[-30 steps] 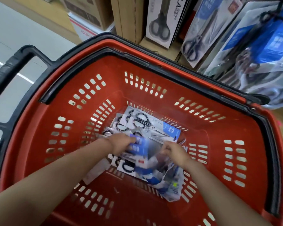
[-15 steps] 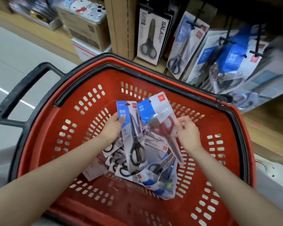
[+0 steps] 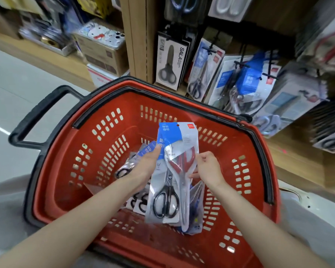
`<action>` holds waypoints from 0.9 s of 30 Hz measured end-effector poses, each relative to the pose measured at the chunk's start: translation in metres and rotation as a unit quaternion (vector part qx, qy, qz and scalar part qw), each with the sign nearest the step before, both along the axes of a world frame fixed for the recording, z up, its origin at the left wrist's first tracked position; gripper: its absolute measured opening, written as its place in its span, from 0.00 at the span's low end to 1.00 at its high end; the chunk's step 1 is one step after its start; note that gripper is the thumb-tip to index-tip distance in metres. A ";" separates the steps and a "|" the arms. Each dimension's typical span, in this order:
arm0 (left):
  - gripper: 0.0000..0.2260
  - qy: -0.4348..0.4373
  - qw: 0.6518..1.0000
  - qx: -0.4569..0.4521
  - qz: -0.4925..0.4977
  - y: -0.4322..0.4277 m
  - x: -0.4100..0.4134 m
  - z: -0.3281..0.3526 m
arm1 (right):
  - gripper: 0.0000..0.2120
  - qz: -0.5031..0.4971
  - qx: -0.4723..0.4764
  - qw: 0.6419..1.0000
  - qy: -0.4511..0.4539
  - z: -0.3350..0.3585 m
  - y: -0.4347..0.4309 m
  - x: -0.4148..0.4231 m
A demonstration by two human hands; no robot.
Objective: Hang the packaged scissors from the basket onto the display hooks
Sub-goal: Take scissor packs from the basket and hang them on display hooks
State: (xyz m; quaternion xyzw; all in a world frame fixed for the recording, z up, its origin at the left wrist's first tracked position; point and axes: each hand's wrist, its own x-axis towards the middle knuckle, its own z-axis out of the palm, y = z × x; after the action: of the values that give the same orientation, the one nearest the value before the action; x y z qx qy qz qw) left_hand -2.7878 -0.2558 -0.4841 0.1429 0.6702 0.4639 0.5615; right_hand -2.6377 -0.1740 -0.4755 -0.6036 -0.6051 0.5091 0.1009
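Scissors, two packs of them, are up in the middle of the frame, over the basket point(image 3: 66, 171) and clear of its floor. Black pack point(image 3: 165, 192) sits behind, and red pack point(image 3: 183, 159) lies across its front, with its top near the far rim. My left hand point(image 3: 146, 168) grips the black pack by its left edge, thumb on the blue label. A smaller blue-topped pack may be caught in that grip too, but I can't tell. My right hand point(image 3: 209, 169) pinches the red pack's right edge. The hands are apart, one on each side of the stack. The pile point(image 3: 138, 203) of other packs lies below on the basket floor.

As I read it, the picking is done and the carry to the display comes next. Hooks point(image 3: 240, 63) wait at upper right, already loaded. The next move calls for lifting one pack up there and threading the hole at its top over a hook tip. I'd free the red one first.

Half a second ago the packs were fanned apart; now they overlap. A second ago both hands were down in the pile.
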 end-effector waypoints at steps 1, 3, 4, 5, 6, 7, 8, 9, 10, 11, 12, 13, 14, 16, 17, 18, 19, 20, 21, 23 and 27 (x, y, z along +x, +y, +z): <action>0.23 0.020 1.000 -0.004 -0.003 -0.001 0.001 0.003 | 0.12 -0.005 0.006 1.000 -0.002 -0.001 -0.002 -0.001; 0.26 -0.004 1.000 0.004 0.005 -0.006 0.002 0.008 | 0.14 -0.019 0.007 1.000 -0.010 -0.005 -0.004 -0.002; 0.29 -0.041 0.999 0.005 0.015 -0.008 0.002 0.008 | 0.15 -0.027 0.000 1.000 -0.013 -0.004 -0.005 -0.003; 0.31 -0.078 0.997 0.009 0.004 -0.011 0.001 0.009 | 0.14 -0.032 -0.010 0.999 -0.015 -0.004 -0.005 -0.005; 0.29 -0.095 0.995 0.009 0.001 -0.013 0.002 0.009 | 0.13 -0.034 -0.018 0.999 -0.014 -0.003 -0.005 -0.007; 0.21 -0.096 0.995 0.026 -0.006 -0.016 0.005 0.014 | 0.13 -0.035 -0.025 0.999 -0.008 -0.001 -0.006 -0.010; 0.16 -0.069 0.996 0.048 -0.029 -0.017 0.006 0.012 | 0.12 -0.034 -0.031 0.999 0.005 0.002 -0.008 -0.013; 0.12 -0.025 0.996 0.066 -0.048 -0.018 0.007 0.015 | 0.12 -0.030 -0.038 0.999 0.023 0.006 -0.009 -0.017; 0.12 0.011 0.995 0.081 -0.053 -0.018 0.006 0.013 | 0.11 -0.020 -0.043 0.998 0.045 0.010 -0.010 -0.020; 0.14 0.037 0.994 0.090 -0.047 -0.020 0.004 0.014 | 0.09 -0.009 -0.046 0.997 0.066 0.012 -0.011 -0.023; 0.15 0.053 0.994 0.094 -0.034 -0.021 -0.002 0.011 | 0.07 0.004 -0.047 0.995 0.088 0.014 -0.011 -0.025; 0.16 0.070 0.993 0.093 -0.032 -0.021 -0.007 0.014 | 0.06 0.016 -0.048 0.993 0.111 0.016 -0.010 -0.026; 0.16 0.088 0.991 0.092 -0.030 -0.022 -0.014 0.015 | 0.05 0.030 -0.047 0.990 0.131 0.017 -0.010 -0.025; 0.15 0.118 0.987 0.098 -0.041 -0.022 -0.026 0.016 | 0.03 0.064 -0.029 0.987 0.145 0.011 -0.007 -0.022; 0.13 0.138 0.985 0.094 -0.044 -0.023 -0.031 0.016 | 0.03 0.078 -0.013 0.987 0.137 0.004 -0.006 -0.019; 0.12 0.156 0.982 0.095 -0.042 -0.023 -0.037 0.016 | 0.03 0.090 0.006 0.989 0.119 -0.005 -0.004 -0.014; 0.11 0.175 0.980 0.090 -0.043 -0.024 -0.041 0.016 | 0.03 0.105 0.026 0.990 0.091 -0.017 -0.003 -0.009; 0.10 0.185 0.978 0.085 -0.044 -0.024 -0.045 0.015 | 0.04 0.126 0.039 0.990 0.056 -0.032 -0.002 -0.004; 0.10 0.199 0.976 0.076 -0.045 -0.025 -0.048 0.017 | 0.05 0.157 0.043 0.987 0.017 -0.048 -0.001 0.002; 0.07 0.216 0.973 0.060 -0.052 -0.026 -0.054 0.013 | 0.08 0.241 0.022 0.968 -0.062 -0.081 -0.002 0.011; 0.07 0.223 0.973 0.022 -0.059 -0.025 -0.057 0.006 | 0.12 0.423 -0.097 0.887 -0.158 -0.126 -0.013 0.024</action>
State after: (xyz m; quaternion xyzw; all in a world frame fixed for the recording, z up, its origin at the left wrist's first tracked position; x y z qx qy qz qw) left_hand -2.8446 -0.2810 -0.4781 0.2949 0.7582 0.4011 0.4211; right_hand -2.6134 -0.1873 -0.6015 -0.3697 -0.7588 0.4576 -0.2796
